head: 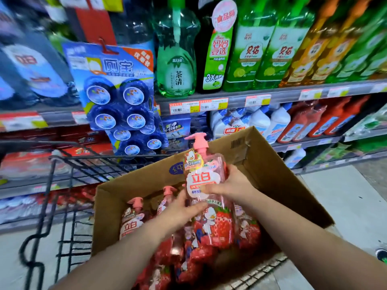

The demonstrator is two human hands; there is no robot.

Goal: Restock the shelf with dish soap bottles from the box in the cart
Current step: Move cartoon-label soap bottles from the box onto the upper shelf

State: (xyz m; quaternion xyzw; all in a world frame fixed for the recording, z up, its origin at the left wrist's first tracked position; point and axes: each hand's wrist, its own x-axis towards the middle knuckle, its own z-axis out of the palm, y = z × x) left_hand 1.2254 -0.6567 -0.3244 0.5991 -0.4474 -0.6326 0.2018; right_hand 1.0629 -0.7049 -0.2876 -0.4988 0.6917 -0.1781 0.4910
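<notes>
Gripping one pink dish soap bottle (202, 178) between them, both hands hold it over the open cardboard box (270, 164), which sits in the black wire cart (62, 164). The bottle stands nearly upright, its long axis running bottom to top of the view with the upper end leaning a little to the left. Its pink pump head (198, 141) is uppermost, and the nozzle points left toward the hanging blue blister packs (117, 95). The strawberry-printed lower end hangs down among the other pink bottles (132, 218) packed in the box; whether it touches them I cannot tell. The right hand (232, 185) wraps the bottle from the right at the height of the white label, with the thumb laid across the front and the fingers curled round the far side, their tips hidden. The left hand (180, 208) takes it lower down from the left, thumb pressed across the front below the label; its other fingers are behind the bottle and out of sight. Beyond the box, the grey shelf edge (272, 97) with its price tags carries a row of upright green bottles (251, 49), with white and red bottles on the level below.
</notes>
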